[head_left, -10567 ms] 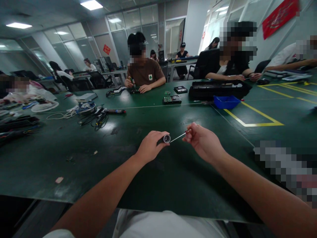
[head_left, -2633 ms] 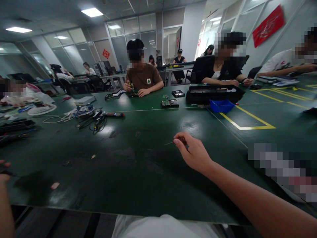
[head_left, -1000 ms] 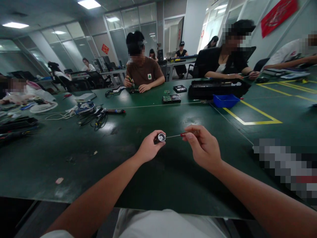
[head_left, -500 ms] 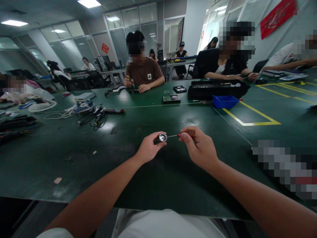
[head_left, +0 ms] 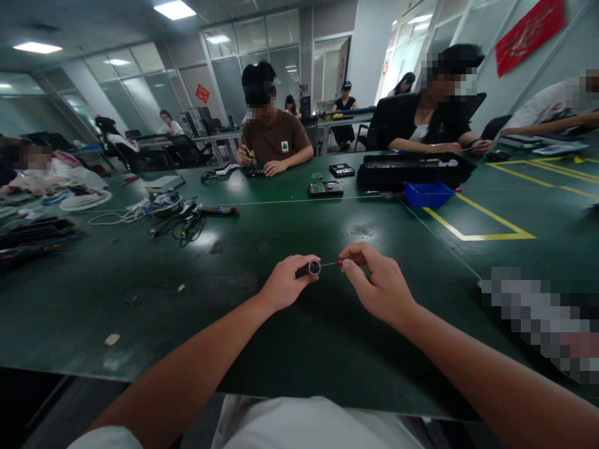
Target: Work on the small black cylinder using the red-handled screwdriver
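Above the green table (head_left: 262, 349), my left hand (head_left: 289, 284) is closed round a small dark cylinder (head_left: 314, 267) with a silvery rim, its round end facing me. To its right, my right hand (head_left: 378, 277) grips a screwdriver by its red handle (head_left: 339, 263). The thin metal shaft (head_left: 329, 264) points left, and its tip reaches the cylinder's rim. Whether the tip goes inside the cylinder I cannot tell.
Cables (head_left: 187, 221) and a dark tool (head_left: 219, 211) lie to the left. Hard drives (head_left: 326, 188), a blue bin (head_left: 428, 194) and a long black housing (head_left: 416, 170) stand further back. A person in a brown shirt (head_left: 281, 140) sits opposite.
The cylinder has turned slightly in my left hand, its opening now looking darker. It and the screwdriver are closer together. The whole view has shifted slightly.
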Motion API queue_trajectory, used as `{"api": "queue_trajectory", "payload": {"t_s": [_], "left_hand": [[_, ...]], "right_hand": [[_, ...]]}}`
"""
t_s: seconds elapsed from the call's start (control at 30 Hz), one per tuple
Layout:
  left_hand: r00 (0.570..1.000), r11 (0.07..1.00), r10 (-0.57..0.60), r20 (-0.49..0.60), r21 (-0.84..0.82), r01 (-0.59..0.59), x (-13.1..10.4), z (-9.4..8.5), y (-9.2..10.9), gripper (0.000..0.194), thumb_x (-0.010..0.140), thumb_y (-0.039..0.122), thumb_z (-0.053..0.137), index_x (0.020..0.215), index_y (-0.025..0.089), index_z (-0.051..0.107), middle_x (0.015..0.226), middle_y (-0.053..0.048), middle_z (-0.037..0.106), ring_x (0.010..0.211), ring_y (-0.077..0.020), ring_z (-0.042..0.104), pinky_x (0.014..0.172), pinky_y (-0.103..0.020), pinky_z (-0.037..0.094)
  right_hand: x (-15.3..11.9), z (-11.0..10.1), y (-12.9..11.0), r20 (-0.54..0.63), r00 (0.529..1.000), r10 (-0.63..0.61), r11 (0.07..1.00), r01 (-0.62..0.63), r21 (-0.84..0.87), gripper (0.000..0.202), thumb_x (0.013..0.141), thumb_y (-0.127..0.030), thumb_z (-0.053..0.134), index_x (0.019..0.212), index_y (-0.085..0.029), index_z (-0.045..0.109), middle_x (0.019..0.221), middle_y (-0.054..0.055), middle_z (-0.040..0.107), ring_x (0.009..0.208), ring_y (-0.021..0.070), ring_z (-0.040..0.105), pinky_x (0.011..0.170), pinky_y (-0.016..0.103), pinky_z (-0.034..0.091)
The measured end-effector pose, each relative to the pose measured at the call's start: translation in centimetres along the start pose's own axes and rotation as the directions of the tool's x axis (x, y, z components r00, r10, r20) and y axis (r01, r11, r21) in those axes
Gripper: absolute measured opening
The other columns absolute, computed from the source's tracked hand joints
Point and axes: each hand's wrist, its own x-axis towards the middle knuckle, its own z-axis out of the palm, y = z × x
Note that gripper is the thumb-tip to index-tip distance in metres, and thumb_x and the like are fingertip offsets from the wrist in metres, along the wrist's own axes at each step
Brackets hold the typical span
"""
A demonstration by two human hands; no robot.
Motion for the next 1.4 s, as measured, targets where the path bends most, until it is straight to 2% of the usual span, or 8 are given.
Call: {"api": "queue_trajectory", "payload": {"t_s": [0.2,0.33,0.6,0.77,0.97,1.1,1.23,1.4], "left_hand": [[1.0,1.0,-0.003,-0.023,0.017,0.004,-0.1,0.0,-0.1,0.035,0.087,0.028,0.069,0.122,0.03,0.066,0.115,-0.001,0.07,0.106,-0.023,0.061,0.096,-0.036,0.045],[0.999,1.0,-0.018,-0.046,0.021,0.019,-0.1,-0.1,-0.3,0.036,0.087,0.027,0.07,0.122,0.031,0.065,0.114,0.0,0.07,0.106,-0.0233,0.061,0.094,-0.036,0.045],[0.999,0.998,-0.013,-0.035,0.059,0.015,-0.1,-0.2,0.1,0.035,0.087,0.027,0.069,0.122,0.029,0.065,0.115,-0.001,0.07,0.105,-0.0237,0.061,0.094,-0.037,0.045],[0.998,0.998,-0.029,-0.054,0.05,0.031,0.0,-0.3,0.0,0.035,0.086,0.024,0.07,0.12,0.028,0.065,0.114,-0.001,0.069,0.106,-0.0235,0.061,0.094,-0.036,0.044],[0.999,0.998,-0.005,-0.034,0.07,0.007,-0.1,0.0,0.0,0.033,0.087,0.025,0.07,0.12,0.028,0.065,0.111,-0.001,0.07,0.103,-0.0217,0.061,0.092,-0.035,0.045],[0.999,0.995,-0.026,-0.043,0.091,0.03,-0.1,-0.1,0.1,0.033,0.086,0.023,0.07,0.119,0.027,0.066,0.111,-0.001,0.07,0.104,-0.0216,0.061,0.094,-0.035,0.045],[0.997,0.995,-0.035,-0.063,0.093,0.041,-0.1,-0.3,0.4,0.035,0.086,0.023,0.071,0.12,0.028,0.065,0.114,-0.001,0.069,0.106,-0.0218,0.061,0.096,-0.036,0.044],[1.0,0.992,-0.006,-0.022,0.124,0.009,0.0,-0.3,0.8,0.034,0.087,0.024,0.071,0.12,0.027,0.065,0.108,-0.001,0.07,0.102,-0.0213,0.06,0.095,-0.036,0.044]], "right_hand": [[-0.1,0.1,0.0,-0.019,0.999,0.032,0.997,-0.033,-0.067,0.021,0.099,-0.036,0.046,0.1,-0.022,0.061,0.066,0.0,0.065,0.052,0.0157,0.058,0.052,0.029,0.042],[-0.3,0.0,-0.3,0.048,0.996,-0.081,0.995,0.084,-0.057,0.021,0.097,-0.025,0.046,0.114,-0.02,0.056,0.081,0.003,0.068,0.067,0.018,0.064,0.062,0.031,0.048],[-0.2,0.2,-0.1,0.053,0.998,-0.017,0.995,0.022,-0.094,0.022,0.101,-0.034,0.043,0.103,-0.02,0.06,0.066,-0.001,0.06,0.051,0.0144,0.055,0.051,0.028,0.04],[-0.2,0.1,-0.2,0.077,0.995,-0.065,0.996,0.07,-0.062,0.026,0.098,-0.026,0.045,0.122,-0.017,0.053,0.08,0.003,0.065,0.068,0.0176,0.062,0.062,0.03,0.046],[-0.1,-0.1,-0.1,0.08,0.997,0.017,0.995,-0.01,-0.096,0.025,0.102,-0.035,0.041,0.106,-0.02,0.06,0.065,-0.001,0.059,0.053,0.0151,0.055,0.054,0.029,0.04],[-0.3,0.2,0.0,0.047,0.999,0.009,1.0,-0.01,0.02,0.02,0.098,-0.028,0.046,0.115,-0.018,0.052,0.082,0.004,0.064,0.07,0.0185,0.062,0.063,0.032,0.046],[-0.1,0.5,0.4,-0.001,0.989,0.148,0.975,-0.146,0.169,0.015,0.095,-0.034,0.053,0.101,-0.021,0.057,0.086,0.005,0.065,0.078,0.0197,0.063,0.069,0.034,0.048],[0.9,0.8,2.0,0.008,0.911,0.413,0.733,-0.338,0.591,0.028,0.096,-0.046,0.048,0.087,-0.021,0.057,0.076,0.002,0.062,0.065,0.0172,0.06,0.065,0.035,0.051]]}}
